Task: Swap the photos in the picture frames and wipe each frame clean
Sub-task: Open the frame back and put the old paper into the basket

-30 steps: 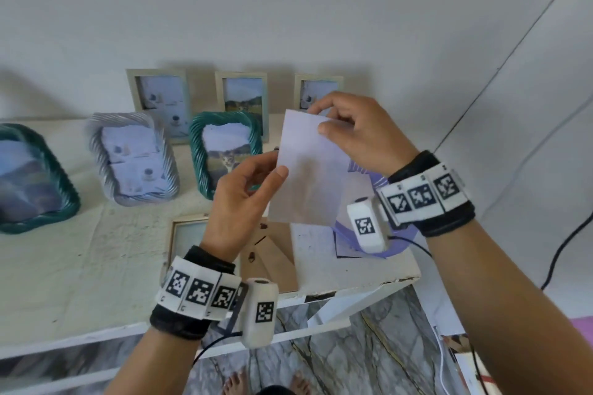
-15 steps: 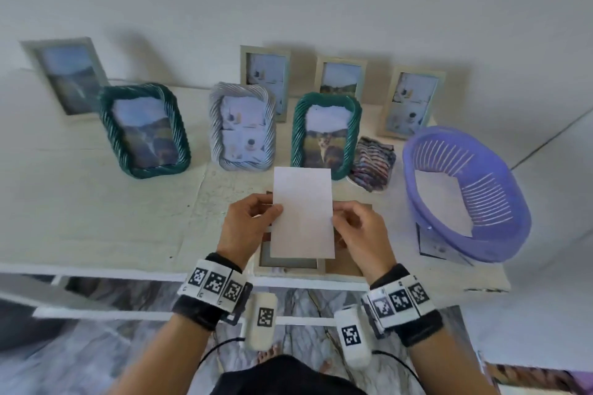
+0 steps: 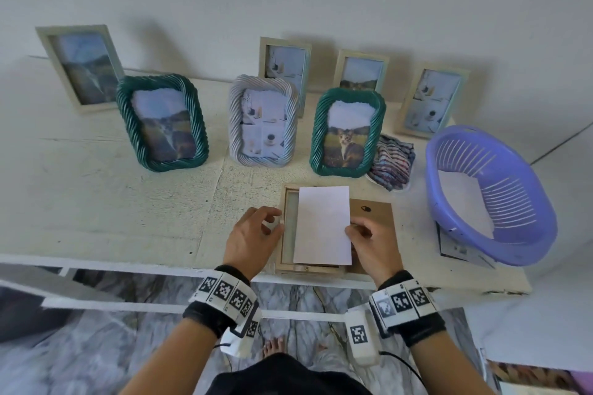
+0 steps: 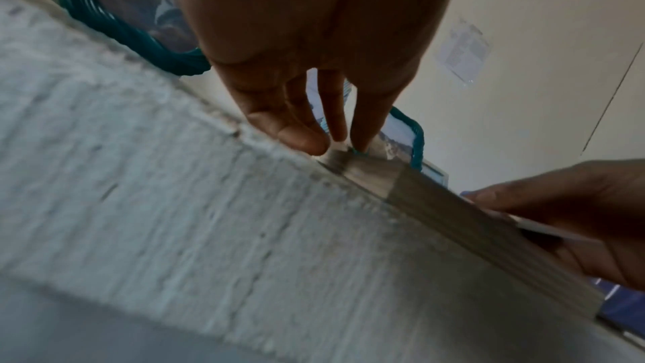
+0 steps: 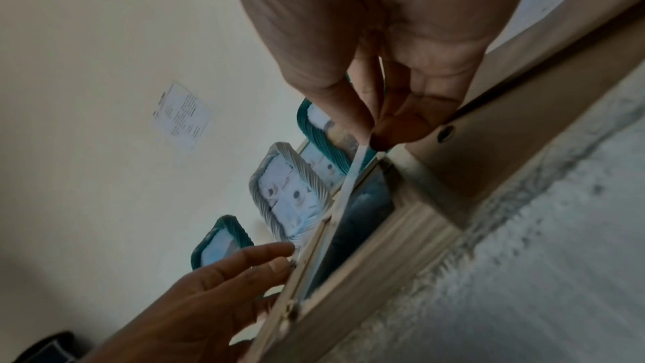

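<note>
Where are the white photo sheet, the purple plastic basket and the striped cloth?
white photo sheet (image 3: pixel 322 224), head view, centre of its blank back
purple plastic basket (image 3: pixel 500 253), head view, near rim
striped cloth (image 3: pixel 392 163), head view, middle folds

Domestic room: worn white desk (image 3: pixel 96 208) against a plain wall, marble-pattern floor (image 3: pixel 96 356), framed family-style photos (image 3: pixel 162 122), plastic basket (image 3: pixel 494 202).

Photo (image 3: pixel 322 225) is showing only its blank white back; printed side is facing away. It's covering most of the open frame (image 3: pixel 287 234) & part of the brown backing board (image 3: pixel 375 212). Right hand (image 3: pixel 373 245) is hiding the board's lower part. Left wrist view is smearing w/ motion blur across the table (image 4: pixel 174 203).
</note>
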Demonstrator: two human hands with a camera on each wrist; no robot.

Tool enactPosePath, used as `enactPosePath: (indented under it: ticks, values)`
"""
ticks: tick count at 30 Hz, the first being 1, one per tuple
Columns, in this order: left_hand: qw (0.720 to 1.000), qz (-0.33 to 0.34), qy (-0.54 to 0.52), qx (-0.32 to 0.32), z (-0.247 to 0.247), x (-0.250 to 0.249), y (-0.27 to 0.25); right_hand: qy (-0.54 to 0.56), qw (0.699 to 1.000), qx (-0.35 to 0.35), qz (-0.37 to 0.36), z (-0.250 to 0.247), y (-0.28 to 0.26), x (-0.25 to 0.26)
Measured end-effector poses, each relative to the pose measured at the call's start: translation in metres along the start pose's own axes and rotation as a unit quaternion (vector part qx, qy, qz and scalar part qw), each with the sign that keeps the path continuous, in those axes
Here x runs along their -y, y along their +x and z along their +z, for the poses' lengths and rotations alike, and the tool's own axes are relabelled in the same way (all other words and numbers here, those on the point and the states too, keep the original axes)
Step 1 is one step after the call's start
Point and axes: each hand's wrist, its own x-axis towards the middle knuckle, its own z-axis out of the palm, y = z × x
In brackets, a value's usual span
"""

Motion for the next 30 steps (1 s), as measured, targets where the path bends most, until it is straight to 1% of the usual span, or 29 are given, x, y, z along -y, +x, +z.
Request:
enactPosePath:
  ticks: [5, 8, 13, 16, 18, 21, 23, 26, 28, 30]
  values:
    - [1.0, 0.008, -0.019, 0.005, 0.003, 0.01, -0.003, -0.087, 0.995, -0.003, -0.045, 0.009, -0.002, 0.013]
    - [1.0, 0.008, -0.028, 0.001, 0.004, 0.013, -0.004, -0.105, 0.992, -0.005, -0.063, 0.017, -0.002, 0.018]
    - [0.999, 0.001, -0.049, 0.012, 0.002, 0.015, -0.003, -0.151, 0.986, -0.027, -0.058, 0.029, 0.001, 0.018]
    - [0.998, 0.006, -0.055, 0.015, 0.001, 0.016, -0.003, -0.211, 0.976, -0.037, -0.044, 0.038, 0.005, 0.011]
    - [0.998, 0.011, -0.057, 0.011, 0.001, 0.017, -0.003, -0.246, 0.968, -0.026, -0.046, 0.039, 0.004, 0.01]
    - [0.998, 0.02, -0.057, 0.005, 0.002, 0.019, -0.004, -0.276, 0.959, -0.008, -0.071, 0.037, -0.001, 0.011]
    - [0.998, 0.028, -0.059, 0.006, 0.002, 0.02, -0.004, -0.267, 0.959, -0.025, -0.093, 0.036, -0.003, 0.008]
    - [0.997, 0.032, -0.064, 0.011, 0.002, 0.022, -0.005, -0.256, 0.959, -0.083, -0.094, 0.028, -0.003, -0.001]
    - [0.997, 0.033, -0.067, 0.013, 0.002, 0.023, -0.005, -0.305, 0.942, -0.122, -0.062, 0.016, -0.004, -0.007]
    - [0.998, 0.032, -0.059, 0.014, 0.002, 0.024, -0.004, -0.36, 0.923, -0.138, -0.012, 0.003, -0.007, -0.012]
